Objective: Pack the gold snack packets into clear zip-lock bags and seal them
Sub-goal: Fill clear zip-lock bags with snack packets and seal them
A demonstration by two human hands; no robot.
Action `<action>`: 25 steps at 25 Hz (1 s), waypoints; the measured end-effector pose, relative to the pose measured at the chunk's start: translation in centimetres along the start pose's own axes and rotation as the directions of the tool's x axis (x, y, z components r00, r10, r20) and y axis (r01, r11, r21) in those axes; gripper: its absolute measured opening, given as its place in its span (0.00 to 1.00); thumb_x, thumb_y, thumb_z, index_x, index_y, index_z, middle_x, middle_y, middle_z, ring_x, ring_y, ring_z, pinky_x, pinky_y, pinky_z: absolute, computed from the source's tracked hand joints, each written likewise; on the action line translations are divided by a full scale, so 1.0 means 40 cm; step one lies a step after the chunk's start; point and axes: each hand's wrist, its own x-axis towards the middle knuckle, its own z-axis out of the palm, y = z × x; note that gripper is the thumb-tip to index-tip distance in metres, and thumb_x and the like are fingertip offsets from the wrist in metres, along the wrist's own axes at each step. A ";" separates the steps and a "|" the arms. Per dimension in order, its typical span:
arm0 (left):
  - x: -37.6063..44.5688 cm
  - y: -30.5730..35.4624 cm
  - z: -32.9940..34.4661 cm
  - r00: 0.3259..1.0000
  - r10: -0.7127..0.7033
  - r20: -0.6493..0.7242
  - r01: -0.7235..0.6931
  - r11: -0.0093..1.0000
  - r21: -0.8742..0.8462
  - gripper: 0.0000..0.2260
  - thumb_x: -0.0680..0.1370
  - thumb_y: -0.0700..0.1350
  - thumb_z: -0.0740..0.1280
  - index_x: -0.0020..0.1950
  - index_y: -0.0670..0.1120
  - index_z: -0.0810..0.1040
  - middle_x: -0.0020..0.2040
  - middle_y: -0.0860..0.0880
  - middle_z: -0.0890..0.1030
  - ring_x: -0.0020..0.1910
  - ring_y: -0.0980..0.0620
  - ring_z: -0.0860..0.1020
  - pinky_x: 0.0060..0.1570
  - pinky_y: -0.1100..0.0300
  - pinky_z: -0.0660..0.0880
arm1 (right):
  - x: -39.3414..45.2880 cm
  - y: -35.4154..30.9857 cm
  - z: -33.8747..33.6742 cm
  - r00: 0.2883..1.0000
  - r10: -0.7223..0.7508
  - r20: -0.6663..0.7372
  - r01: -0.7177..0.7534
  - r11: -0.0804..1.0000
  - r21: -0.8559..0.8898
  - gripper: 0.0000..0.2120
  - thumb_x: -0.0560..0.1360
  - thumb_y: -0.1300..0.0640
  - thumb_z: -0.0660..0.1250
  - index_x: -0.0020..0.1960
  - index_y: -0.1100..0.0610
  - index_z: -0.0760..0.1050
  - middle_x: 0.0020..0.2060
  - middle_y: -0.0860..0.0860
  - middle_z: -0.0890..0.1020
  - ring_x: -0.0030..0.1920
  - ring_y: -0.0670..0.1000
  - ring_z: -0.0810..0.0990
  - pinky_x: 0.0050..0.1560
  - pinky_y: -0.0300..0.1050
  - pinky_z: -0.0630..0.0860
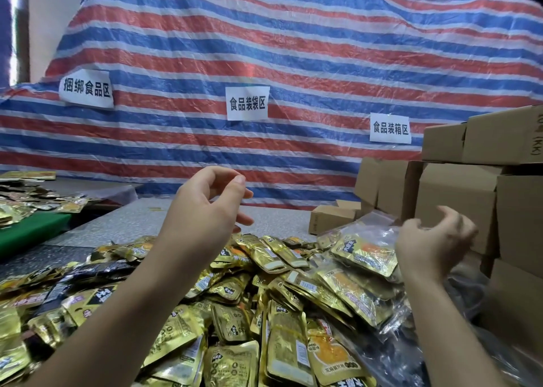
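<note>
Two hands hang in the air above the heap of gold snack packets (235, 313), and neither holds anything. The left hand (205, 207) is raised over the far edge of the heap, fingers loosely curled and empty. The right hand (432, 245) hovers to the right, fingers also loosely curled around nothing, just in front of the cardboard boxes (458, 204). A clear zip-lock bag (364, 248) already holding packets lies on the heap directly left of the right hand and slightly below it, its long axis running left to right. The right hand is plainly nearer to it. Loose packets lie below and nearer than the left hand, so picking one calls for a reach downward.
</note>
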 end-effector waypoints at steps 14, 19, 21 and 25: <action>-0.014 0.014 0.001 0.999 0.021 0.030 -0.023 0.999 0.046 0.07 0.82 0.49 0.61 0.48 0.53 0.78 0.41 0.59 0.83 0.34 0.56 0.83 0.31 0.67 0.75 | -0.064 0.033 0.052 0.668 0.073 0.741 0.304 0.881 -0.361 0.14 0.79 0.48 0.61 0.59 0.55 0.74 0.48 0.52 0.80 0.47 0.53 0.77 0.43 0.47 0.75; -0.020 0.032 0.004 0.999 0.027 0.035 -0.029 0.999 0.041 0.08 0.82 0.49 0.61 0.48 0.52 0.78 0.41 0.59 0.83 0.34 0.56 0.83 0.34 0.63 0.76 | -0.068 0.019 0.045 0.685 -0.007 0.729 0.346 0.883 -0.316 0.11 0.78 0.48 0.61 0.53 0.54 0.76 0.47 0.52 0.80 0.46 0.54 0.78 0.46 0.49 0.77; -0.031 0.045 0.007 0.998 0.052 0.041 -0.054 0.997 0.054 0.08 0.82 0.50 0.61 0.48 0.52 0.78 0.41 0.58 0.83 0.34 0.57 0.83 0.36 0.61 0.76 | -0.070 0.011 0.033 0.673 -0.036 0.739 0.385 0.870 -0.308 0.12 0.79 0.48 0.61 0.53 0.55 0.77 0.49 0.53 0.81 0.48 0.54 0.78 0.50 0.51 0.78; -0.054 0.069 0.011 0.987 0.116 0.110 -0.129 0.985 0.119 0.10 0.82 0.50 0.61 0.45 0.52 0.79 0.40 0.55 0.83 0.34 0.57 0.82 0.36 0.60 0.78 | -0.088 0.004 -0.010 0.641 -0.068 0.764 0.459 0.833 -0.310 0.15 0.80 0.47 0.61 0.60 0.56 0.77 0.56 0.53 0.80 0.54 0.55 0.77 0.54 0.53 0.77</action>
